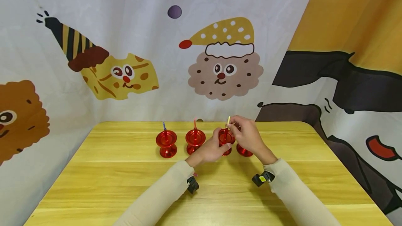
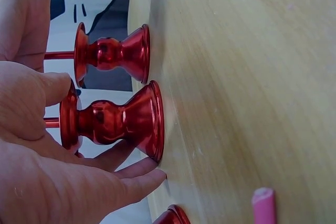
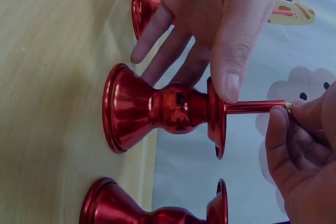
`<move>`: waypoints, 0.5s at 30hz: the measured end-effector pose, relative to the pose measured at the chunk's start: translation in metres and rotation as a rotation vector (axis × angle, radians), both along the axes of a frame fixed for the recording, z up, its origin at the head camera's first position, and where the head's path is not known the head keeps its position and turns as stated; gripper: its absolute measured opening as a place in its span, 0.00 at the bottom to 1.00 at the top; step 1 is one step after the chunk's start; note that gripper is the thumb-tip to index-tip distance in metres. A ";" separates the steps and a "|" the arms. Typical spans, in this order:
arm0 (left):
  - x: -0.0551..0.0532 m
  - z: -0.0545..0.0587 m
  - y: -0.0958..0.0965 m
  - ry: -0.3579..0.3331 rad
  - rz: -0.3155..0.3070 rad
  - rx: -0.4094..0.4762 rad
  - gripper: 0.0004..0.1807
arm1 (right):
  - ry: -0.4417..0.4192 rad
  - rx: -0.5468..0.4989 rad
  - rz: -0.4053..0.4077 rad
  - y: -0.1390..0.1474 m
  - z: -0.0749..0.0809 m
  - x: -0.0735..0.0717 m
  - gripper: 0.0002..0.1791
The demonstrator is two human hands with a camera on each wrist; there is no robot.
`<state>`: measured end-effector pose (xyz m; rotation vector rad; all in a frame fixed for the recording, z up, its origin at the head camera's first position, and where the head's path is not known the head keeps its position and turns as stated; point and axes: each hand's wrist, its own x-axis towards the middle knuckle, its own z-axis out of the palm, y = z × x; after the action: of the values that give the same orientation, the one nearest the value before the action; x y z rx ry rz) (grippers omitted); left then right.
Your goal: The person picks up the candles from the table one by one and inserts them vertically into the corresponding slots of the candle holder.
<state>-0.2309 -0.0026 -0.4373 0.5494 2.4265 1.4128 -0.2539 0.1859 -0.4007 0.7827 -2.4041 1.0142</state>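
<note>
My left hand (image 1: 211, 148) steadies a shiny red candle holder (image 3: 178, 109), its thumb over the dish rim and its fingers around the far side of the stem. The holder stands upright on the table. Above it, my right hand (image 1: 247, 135) pinches a thin yellow candle (image 1: 228, 119) between thumb and fingertips. In the right wrist view the candle's pale end meets the top of the holder's narrow tube (image 3: 254, 107). Beside my right hand is another red holder (image 2: 107, 53), partly covered by that hand in the head view; its tube top is hidden.
To the left stand two more red holders, one with a blue candle (image 1: 164, 126), the other with a pinkish-red candle (image 1: 195, 125). A pink candle (image 2: 264, 206) lies on the wooden table (image 1: 110, 180), near my left wrist. A cartoon-printed cloth (image 1: 141, 37) hangs behind.
</note>
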 end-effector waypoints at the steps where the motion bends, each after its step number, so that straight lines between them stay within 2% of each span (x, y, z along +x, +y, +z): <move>1: 0.000 0.000 0.000 -0.001 0.000 -0.002 0.45 | 0.002 0.007 0.000 0.000 0.000 0.000 0.05; 15: 0.001 0.003 -0.001 -0.019 -0.002 0.000 0.44 | -0.006 0.043 0.014 0.001 0.001 -0.003 0.06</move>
<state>-0.2301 -0.0032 -0.4348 0.5351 2.4109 1.4105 -0.2568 0.1867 -0.4001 0.8132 -2.4368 0.9744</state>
